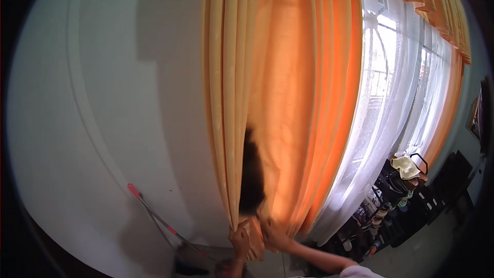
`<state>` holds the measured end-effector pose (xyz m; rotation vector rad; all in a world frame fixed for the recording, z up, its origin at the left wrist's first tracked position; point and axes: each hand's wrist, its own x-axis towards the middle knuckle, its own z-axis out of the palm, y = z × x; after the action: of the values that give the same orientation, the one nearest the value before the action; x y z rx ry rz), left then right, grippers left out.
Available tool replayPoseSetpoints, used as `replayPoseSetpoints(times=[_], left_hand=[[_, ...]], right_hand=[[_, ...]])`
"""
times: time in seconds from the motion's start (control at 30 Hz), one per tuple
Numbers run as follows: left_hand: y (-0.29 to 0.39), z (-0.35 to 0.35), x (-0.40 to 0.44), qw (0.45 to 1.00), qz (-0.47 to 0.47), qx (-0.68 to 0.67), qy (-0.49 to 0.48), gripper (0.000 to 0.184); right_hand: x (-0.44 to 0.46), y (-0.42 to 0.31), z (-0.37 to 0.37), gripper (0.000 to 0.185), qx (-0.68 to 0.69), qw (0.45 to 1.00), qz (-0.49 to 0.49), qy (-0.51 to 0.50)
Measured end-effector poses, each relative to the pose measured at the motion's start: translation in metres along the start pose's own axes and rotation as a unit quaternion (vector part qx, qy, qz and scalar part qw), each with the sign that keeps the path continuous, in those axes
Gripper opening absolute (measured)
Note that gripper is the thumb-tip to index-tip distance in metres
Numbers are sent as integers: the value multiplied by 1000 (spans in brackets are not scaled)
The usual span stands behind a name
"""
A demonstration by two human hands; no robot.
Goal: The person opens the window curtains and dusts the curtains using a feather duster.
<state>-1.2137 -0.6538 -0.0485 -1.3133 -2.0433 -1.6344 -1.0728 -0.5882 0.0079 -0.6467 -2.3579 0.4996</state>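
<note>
A long orange curtain hangs from the top of the view, with a yellower folded section at its left. My left hand is closed on the lower left edge of the curtain, low in the middle. Close to its right, my right hand also grips the curtain fabric, its arm coming from the lower right. A bunched piece of the cloth sits between the two hands. Just above them a dark shape shows against the curtain; what it is cannot be made out.
White sheer curtains cover a bright window on the right. Below stands a dark rack crowded with items, a pale cloth on top. A red-handled stick leans at the left wall.
</note>
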Motion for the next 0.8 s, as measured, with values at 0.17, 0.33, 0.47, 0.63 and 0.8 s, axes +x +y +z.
replayPoseSetpoints(times=[0.17, 0.33, 0.47, 0.63, 0.8], left_hand=[[-8, -17, 18, 996, -81, -26, 0, 34], [-17, -9, 21, 1000, 5, -20, 8, 33], [5, 0, 25, 1000, 27, -2, -15, 33], [32, 20, 28, 998, -51, 20, -29, 53], [29, 63, 37, 995, -69, 53, -41, 73]], right_hand=[[-209, 123, 75, 68, -29, 936, 110, -333], [-273, 174, 33, 53, -111, 839, 270, -459], [-299, 173, 5, 45, -139, 820, 320, -453], [-335, 164, 16, 48, -106, 870, 389, -282], [-343, 133, 27, 50, -66, 865, 441, -229]])
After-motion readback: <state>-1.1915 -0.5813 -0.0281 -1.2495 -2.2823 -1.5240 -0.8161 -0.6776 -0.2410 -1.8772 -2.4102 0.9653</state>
